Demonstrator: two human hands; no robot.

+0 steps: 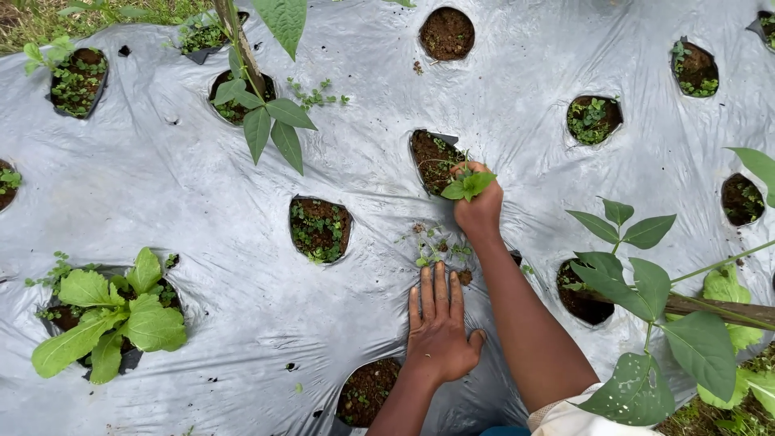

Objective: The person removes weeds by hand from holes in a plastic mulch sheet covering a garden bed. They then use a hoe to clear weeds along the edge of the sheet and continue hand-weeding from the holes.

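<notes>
My right hand [478,208] is closed around a small green weed [468,186] at the edge of a soil hole [432,157] in the silver plastic mulch sheet [161,178]. My left hand [437,327] lies flat on the sheet with its fingers together, palm down. Just beyond its fingertips lies a little pile of pulled weeds [432,246]. Both forearms reach in from the bottom edge.
Many round holes in the sheet show soil and small weeds, one [320,230] left of my hands and another [367,391] near my left wrist. A leafy green plant [113,319] grows at left. Taller stems with broad leaves [646,291] stand at right and at top [262,113].
</notes>
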